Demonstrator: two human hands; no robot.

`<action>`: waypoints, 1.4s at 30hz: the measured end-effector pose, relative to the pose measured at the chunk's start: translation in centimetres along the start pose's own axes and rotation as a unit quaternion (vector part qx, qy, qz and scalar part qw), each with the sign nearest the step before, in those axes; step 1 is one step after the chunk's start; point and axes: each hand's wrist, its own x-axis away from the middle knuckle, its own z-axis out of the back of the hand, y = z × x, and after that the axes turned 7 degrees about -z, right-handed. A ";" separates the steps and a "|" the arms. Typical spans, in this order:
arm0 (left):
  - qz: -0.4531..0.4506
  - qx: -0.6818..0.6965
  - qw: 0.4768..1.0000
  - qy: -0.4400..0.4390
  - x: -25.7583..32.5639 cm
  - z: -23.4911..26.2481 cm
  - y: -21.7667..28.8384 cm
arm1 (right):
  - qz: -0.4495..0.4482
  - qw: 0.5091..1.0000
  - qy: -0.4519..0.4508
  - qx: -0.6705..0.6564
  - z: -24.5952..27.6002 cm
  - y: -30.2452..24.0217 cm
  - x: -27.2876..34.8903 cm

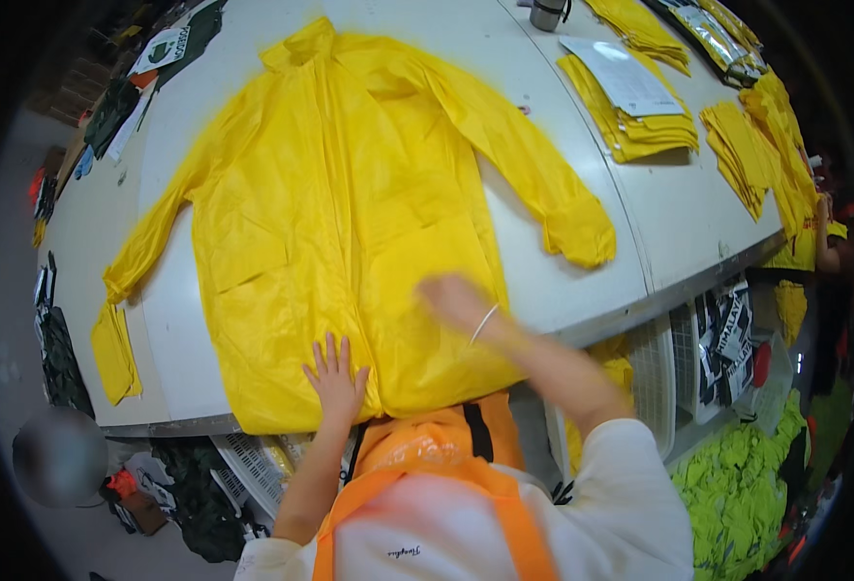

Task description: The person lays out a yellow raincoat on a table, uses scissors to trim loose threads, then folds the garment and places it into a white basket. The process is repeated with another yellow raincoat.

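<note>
A yellow raincoat (287, 184) lies spread flat on the white table, its collar at the far side and its hem at the near edge. The front placket runs down the middle, and both sleeves reach outward. My left hand (335, 380) rests on the lower front, left of the placket, with its fingers spread. Over the coat's lower right front, by the pocket, is my right hand (454, 302), with a white band at the wrist. Motion blurs its fingers, so whether they grip the fabric cannot be made out.
Folded yellow garments (640, 126) with a white sheet on top lie at the right, near a metal cup (547, 14). A folded yellow piece (115, 353) sits at the left edge. White baskets (652, 373) and lime-green garments (742, 484) are below the right edge. Another person's arm (826, 237) shows far right.
</note>
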 end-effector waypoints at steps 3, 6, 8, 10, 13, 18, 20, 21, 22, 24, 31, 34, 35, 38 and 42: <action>0.030 -0.040 0.998 -0.036 3.7 2.9 -0.4 | -0.107 0.986 0.119 0.036 5.6 1.1 -8.4; 0.023 -0.026 0.999 -0.032 3.2 1.4 1.7 | -0.060 0.977 0.173 0.107 11.0 12.7 -18.5; 0.028 -0.029 0.998 -0.039 2.9 1.4 1.6 | -0.093 0.990 0.035 0.100 9.6 19.7 -22.5; 0.051 -0.016 0.997 -0.051 5.5 0.9 2.2 | -0.039 0.964 -0.001 0.264 6.9 19.7 -24.4; 0.066 -0.007 0.995 -0.068 5.7 1.6 2.7 | 0.020 0.952 0.012 0.306 7.9 22.1 -25.1; 0.053 0.046 0.994 -0.082 6.7 1.7 4.4 | -0.245 0.887 -0.085 0.381 14.0 27.9 -23.4; 0.005 0.063 0.993 -0.096 6.0 4.4 2.9 | -0.279 0.881 0.011 0.382 16.3 34.5 -21.2; 0.004 0.093 0.993 -0.075 7.0 5.1 2.6 | -0.303 0.896 -0.014 0.325 15.4 30.3 -22.0; 0.015 0.115 0.993 -0.030 7.6 5.2 0.9 | -0.333 0.903 -0.033 0.270 14.9 25.0 -21.7; 0.026 0.116 0.991 0.066 6.4 6.1 -4.6 | -0.275 0.921 -0.070 0.266 14.4 13.8 -18.4; 0.177 0.064 0.964 0.187 -1.7 9.5 -22.1 | -0.094 0.980 -0.159 -0.073 -5.5 -12.3 -2.6; 0.252 0.146 0.946 0.144 -5.0 9.9 -24.6 | -0.067 0.979 -0.175 -0.084 -14.2 -19.9 1.4; 0.269 0.168 0.940 0.127 -5.9 9.9 -25.2 | -0.096 0.971 -0.199 -0.089 -16.1 -22.7 2.1; 0.268 0.245 0.928 0.087 -6.3 10.3 -26.6 | -0.145 0.957 -0.230 -0.100 -21.7 -27.0 2.4; 0.210 0.363 0.905 0.064 -5.8 8.8 -30.6 | -0.017 0.984 -0.177 -0.024 -28.0 -28.0 1.3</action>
